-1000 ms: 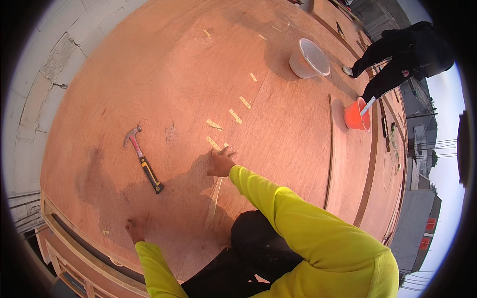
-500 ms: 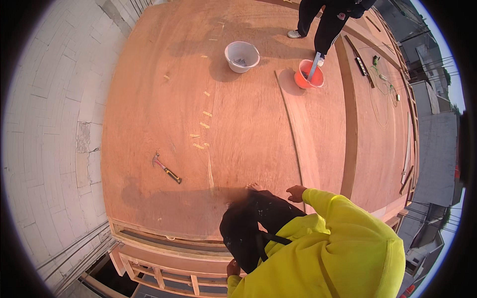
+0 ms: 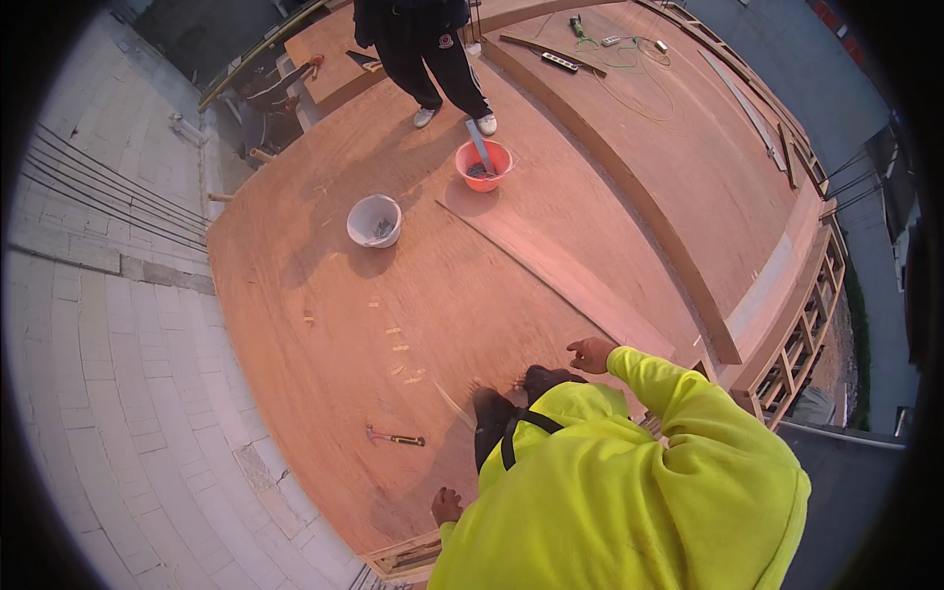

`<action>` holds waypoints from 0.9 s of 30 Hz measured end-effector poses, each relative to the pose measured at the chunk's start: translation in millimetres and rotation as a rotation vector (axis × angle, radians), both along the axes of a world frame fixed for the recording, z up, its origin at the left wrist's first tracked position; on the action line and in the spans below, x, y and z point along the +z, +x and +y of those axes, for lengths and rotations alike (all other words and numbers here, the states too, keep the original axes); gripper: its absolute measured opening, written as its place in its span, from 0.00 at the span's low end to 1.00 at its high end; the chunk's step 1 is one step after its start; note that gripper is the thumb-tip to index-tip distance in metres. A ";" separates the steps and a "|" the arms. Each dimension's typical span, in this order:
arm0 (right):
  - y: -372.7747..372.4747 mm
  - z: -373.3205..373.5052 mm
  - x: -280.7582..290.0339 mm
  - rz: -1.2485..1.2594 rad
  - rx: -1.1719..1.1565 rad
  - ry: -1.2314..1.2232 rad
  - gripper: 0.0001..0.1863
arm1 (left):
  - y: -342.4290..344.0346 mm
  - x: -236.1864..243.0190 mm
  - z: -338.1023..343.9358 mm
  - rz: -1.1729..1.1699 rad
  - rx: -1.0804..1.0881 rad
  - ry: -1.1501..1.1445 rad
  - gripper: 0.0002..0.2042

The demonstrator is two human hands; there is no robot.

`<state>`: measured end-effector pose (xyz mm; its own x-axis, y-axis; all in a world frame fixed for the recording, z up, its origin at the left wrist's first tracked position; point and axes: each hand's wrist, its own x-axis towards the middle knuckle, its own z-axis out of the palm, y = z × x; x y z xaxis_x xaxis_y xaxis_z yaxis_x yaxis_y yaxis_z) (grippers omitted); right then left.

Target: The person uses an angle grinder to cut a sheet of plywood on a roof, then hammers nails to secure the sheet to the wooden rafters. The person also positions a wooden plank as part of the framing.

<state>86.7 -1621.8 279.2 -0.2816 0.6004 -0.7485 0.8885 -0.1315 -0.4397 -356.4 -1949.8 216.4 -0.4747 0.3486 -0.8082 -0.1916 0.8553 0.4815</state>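
My right hand hovers to the right of my dark-trousered knees, its fingers partly stretched out and nothing in it. Lower down at my left side, my left hand is over the plywood near its front edge; its fingers look loosely spread and I see nothing in them. Closest to that hand lies a claw hammer with a black and yellow handle, untouched on the plywood deck. Several small yellowish strips are scattered beyond the hammer.
A white bucket and an orange bucket hold small dark pieces. Another person stands behind them. A long raised beam crosses the right side, with a power strip and cable past it. A block wall borders the left.
My view has turned, so the buckets and the person now appear further left. My left hand has come up from beside the edge framing to over the plywood. The hammer has not visibly been moved.
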 end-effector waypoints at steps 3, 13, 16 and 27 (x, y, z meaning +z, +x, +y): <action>-17.5 -47.2 -0.2 0.109 -0.069 0.109 0.28 | -84.0 -59.5 0.9 0.124 -0.452 -0.043 0.25; 9.5 -216.3 10.0 -0.021 -0.800 0.034 0.29 | -175.8 -67.0 198.1 -0.145 -0.709 -0.043 0.25; 12.9 -280.5 -24.4 -0.083 -0.945 0.010 0.30 | -139.0 -46.3 250.6 -0.093 -0.764 0.014 0.28; -23.6 -356.9 -20.4 0.054 -1.325 0.058 0.29 | 27.8 -4.0 382.2 -0.046 -1.253 -0.012 0.28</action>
